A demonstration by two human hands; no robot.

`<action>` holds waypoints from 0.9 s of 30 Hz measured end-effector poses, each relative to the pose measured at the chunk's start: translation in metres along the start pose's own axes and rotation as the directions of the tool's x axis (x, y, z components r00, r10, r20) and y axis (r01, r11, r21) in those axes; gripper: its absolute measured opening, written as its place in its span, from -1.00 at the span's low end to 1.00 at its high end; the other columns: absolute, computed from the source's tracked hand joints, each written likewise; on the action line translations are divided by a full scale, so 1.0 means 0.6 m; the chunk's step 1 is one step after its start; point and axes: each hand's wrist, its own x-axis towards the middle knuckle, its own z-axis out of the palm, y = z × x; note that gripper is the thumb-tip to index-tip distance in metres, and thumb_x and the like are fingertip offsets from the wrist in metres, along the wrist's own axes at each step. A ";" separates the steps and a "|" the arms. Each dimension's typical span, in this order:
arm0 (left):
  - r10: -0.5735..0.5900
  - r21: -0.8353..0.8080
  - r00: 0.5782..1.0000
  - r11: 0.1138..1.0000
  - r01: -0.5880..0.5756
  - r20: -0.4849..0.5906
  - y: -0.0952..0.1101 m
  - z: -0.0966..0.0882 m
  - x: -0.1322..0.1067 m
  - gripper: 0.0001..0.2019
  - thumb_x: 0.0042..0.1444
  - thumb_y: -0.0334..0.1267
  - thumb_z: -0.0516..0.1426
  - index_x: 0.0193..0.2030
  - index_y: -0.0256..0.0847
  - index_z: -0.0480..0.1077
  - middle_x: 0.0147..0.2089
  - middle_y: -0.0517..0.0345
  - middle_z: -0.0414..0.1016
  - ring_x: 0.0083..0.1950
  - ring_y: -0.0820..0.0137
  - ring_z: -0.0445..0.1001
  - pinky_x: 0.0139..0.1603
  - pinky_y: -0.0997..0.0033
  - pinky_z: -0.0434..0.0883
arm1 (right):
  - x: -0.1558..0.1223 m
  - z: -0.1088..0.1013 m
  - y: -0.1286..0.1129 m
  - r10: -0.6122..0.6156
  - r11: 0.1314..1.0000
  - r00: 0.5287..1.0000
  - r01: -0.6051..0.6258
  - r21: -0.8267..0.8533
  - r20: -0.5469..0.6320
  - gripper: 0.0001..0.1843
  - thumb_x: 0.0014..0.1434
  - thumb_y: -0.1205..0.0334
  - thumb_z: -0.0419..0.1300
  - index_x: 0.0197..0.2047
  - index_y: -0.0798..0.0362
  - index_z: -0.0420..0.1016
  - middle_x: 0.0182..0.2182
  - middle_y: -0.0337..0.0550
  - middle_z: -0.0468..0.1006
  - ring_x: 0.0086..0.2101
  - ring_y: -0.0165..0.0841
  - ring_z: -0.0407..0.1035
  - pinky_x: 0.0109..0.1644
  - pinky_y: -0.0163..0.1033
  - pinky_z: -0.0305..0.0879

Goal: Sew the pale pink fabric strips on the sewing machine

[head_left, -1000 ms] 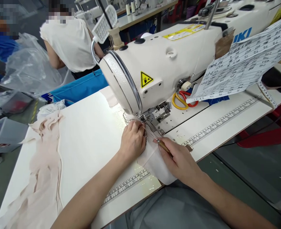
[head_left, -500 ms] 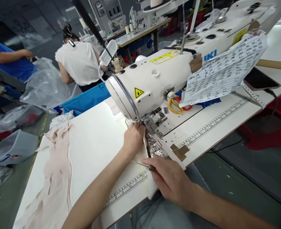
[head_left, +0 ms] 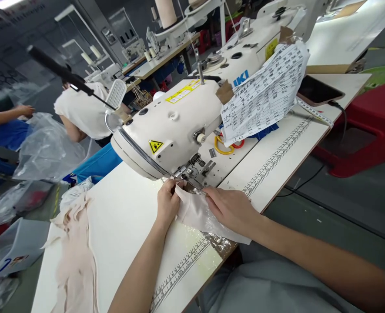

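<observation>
A pale pink fabric piece (head_left: pixel 199 211) lies under the front of the white sewing machine (head_left: pixel 175 117), draping toward the table's near edge. My left hand (head_left: pixel 168 202) is closed on the fabric's left edge, close to the presser foot (head_left: pixel 187 172). On the other side, my right hand (head_left: pixel 233 208) is closed around slim metal tweezers (head_left: pixel 199 191), mostly hidden by the fingers. Their tip points at the fabric just in front of the foot. The needle itself cannot be made out.
More pale pink fabric pieces (head_left: pixel 76 256) lie along the table's left side. Yellow-and-red-handled scissors (head_left: pixel 225 147), a handwritten sheet (head_left: pixel 264 93) and a phone (head_left: pixel 319 90) are to the right. A red stool (head_left: pixel 362 126) stands beyond the edge. Two people work at far left.
My right hand has moved up toward the presser foot with the tweezers. The fabric now spreads across the front between my hands. The camera view has shifted, moving the machine leftward in the picture.
</observation>
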 end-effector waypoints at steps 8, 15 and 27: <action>-0.042 -0.019 0.999 0.999 0.042 -0.001 -0.003 0.000 0.001 -0.76 0.13 -0.09 0.10 -0.46 -0.15 0.41 -0.32 0.16 0.53 -0.25 0.33 0.47 -0.21 0.35 0.36 | 0.017 0.003 -0.002 0.024 1.000 1.000 -0.024 -0.006 -0.018 -0.70 0.39 0.31 -0.03 0.06 0.04 0.47 -0.26 -0.12 0.65 -0.29 -0.27 0.55 -0.44 -0.29 0.12; -0.040 -0.014 0.999 0.999 0.041 0.005 0.000 -0.001 0.001 -0.76 0.12 -0.09 0.09 -0.44 -0.15 0.42 -0.32 0.16 0.53 -0.26 0.33 0.46 -0.19 0.34 0.37 | 0.022 0.007 -0.007 0.029 0.999 0.999 -0.029 -0.017 -0.031 -0.73 0.37 0.30 0.01 0.03 0.04 0.48 -0.26 -0.15 0.65 -0.33 -0.27 0.54 -0.46 -0.26 0.09; 0.056 0.111 0.998 0.992 -0.053 -0.021 0.000 0.003 -0.002 -0.80 0.15 -0.11 0.06 -0.35 -0.12 0.44 -0.29 0.14 0.51 -0.24 0.33 0.46 -0.21 0.32 0.37 | 0.023 0.010 -0.005 0.004 0.999 0.999 -0.006 -0.042 -0.047 -0.76 0.37 0.31 0.01 -0.01 0.04 0.45 -0.31 -0.17 0.63 -0.36 -0.30 0.52 -0.47 -0.27 0.05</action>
